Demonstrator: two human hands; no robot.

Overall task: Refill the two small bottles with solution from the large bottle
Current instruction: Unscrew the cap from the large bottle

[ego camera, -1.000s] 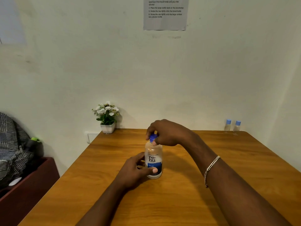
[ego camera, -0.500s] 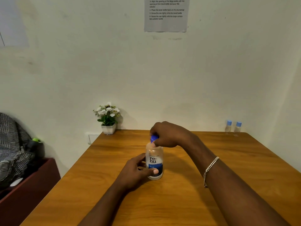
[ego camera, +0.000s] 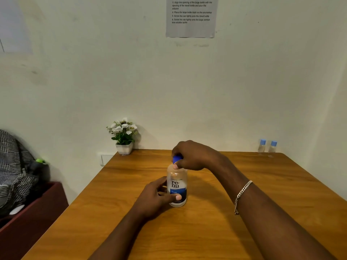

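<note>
The large clear bottle (ego camera: 176, 182) with a white and blue label stands upright in the middle of the wooden table (ego camera: 216, 212). My left hand (ego camera: 155, 198) grips its lower body, thumb across the label. My right hand (ego camera: 193, 155) comes from above and pinches its blue cap (ego camera: 176, 158), which is partly hidden by the fingers. Two small clear bottles with light blue caps, one (ego camera: 262, 146) beside the other (ego camera: 272, 147), stand capped at the table's far right edge by the wall, well away from both hands.
A small white pot of white flowers (ego camera: 124, 135) stands at the table's far left corner. A dark red cabinet (ego camera: 32, 216) with a checked bag (ego camera: 13, 169) on it sits left of the table. A printed sheet (ego camera: 191, 16) hangs on the wall.
My right hand has shifted slightly on the blue cap, its fingers turning around it. The bottle and my left hand stay where they were.
</note>
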